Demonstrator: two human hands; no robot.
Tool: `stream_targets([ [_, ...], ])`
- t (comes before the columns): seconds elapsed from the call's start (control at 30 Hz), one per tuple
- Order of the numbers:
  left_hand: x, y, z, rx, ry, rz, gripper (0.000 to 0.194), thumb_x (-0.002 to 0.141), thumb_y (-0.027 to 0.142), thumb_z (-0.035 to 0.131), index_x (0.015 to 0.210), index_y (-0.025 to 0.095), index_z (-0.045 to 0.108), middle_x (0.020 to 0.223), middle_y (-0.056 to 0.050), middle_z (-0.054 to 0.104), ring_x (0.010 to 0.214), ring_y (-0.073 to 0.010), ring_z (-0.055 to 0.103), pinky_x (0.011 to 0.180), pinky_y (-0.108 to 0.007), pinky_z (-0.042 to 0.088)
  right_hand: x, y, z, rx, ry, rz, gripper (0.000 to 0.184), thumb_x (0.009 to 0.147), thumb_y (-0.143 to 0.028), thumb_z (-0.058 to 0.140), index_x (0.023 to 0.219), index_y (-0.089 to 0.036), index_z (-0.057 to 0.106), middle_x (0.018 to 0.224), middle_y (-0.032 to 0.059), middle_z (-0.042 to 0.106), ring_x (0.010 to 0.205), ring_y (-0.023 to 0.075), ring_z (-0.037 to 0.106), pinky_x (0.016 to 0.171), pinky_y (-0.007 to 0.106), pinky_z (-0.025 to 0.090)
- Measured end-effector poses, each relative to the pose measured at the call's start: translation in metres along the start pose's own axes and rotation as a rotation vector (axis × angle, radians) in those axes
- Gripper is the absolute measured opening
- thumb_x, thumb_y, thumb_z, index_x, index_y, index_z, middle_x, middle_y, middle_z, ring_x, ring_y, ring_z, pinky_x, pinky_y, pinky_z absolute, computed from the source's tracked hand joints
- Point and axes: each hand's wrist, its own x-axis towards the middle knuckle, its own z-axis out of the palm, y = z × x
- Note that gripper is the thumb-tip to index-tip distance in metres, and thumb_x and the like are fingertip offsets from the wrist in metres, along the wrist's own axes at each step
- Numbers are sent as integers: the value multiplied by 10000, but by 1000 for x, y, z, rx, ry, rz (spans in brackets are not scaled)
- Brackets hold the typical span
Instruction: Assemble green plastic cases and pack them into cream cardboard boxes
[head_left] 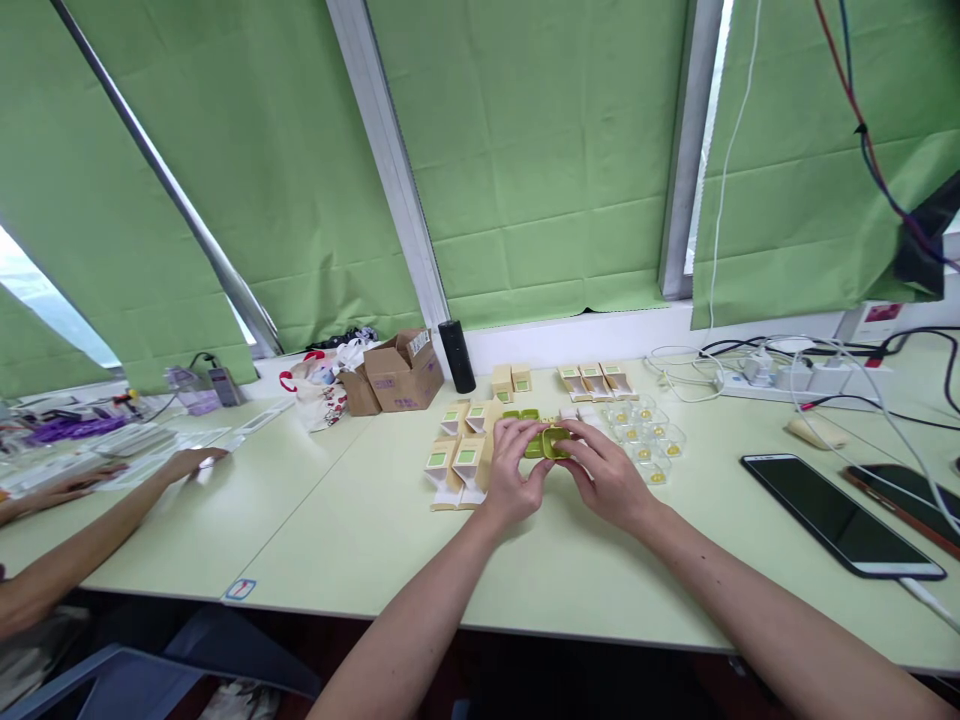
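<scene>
We hold the open green case (pixel 556 443) between our left grip (pixel 517 474) and right grip (pixel 611 482), both closed on it, over the worktop (pixel 360 540). Left of the left grip stand small cardboard boxes (pixel 454 462); beyond the right grip lie clear containers (pixel 651 440) with yellow centres. Farther right rests a phone (pixel 836 512); far left of both grips, another person's hand (pixel 196 463) touches the worktop.

A pale green table (pixel 337 540) is bearing a black cylinder (pixel 457 357). Left of the cylinder, a brown cardboard box (pixel 405 378) is standing; nearer the camera, beige cartons (pixel 468 458); rightward, clear containers (pixel 643 432), a white power strip (pixel 832 382) and a dark-screened phone (pixel 840 515) are resting.
</scene>
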Motion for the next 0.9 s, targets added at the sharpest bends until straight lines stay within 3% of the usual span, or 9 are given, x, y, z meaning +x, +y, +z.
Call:
stream_targets([
  [0.63, -1, -1, 1, 21, 3, 9, 411, 958, 268, 706, 1367, 258, 668, 1247, -128, 690, 1204, -315, 548, 1045, -518, 500, 2, 0, 1, 31, 12, -9, 259, 1048, -137, 545, 1257, -230, 668, 1382, 194, 665, 1298, 325, 683, 975, 507, 665],
  [0.9, -1, -4, 5, -2, 62, -26, 388, 958, 334, 739, 1332, 239, 703, 1203, -128, 716, 1174, -305, 563, 1024, -491, 506, 2, -5, -4, 161, -7, 110, 464, 1019, -169, 605, 1463, -262, 504, 1478, 163, 649, 1400, 322, 624, 1086, 530, 610],
])
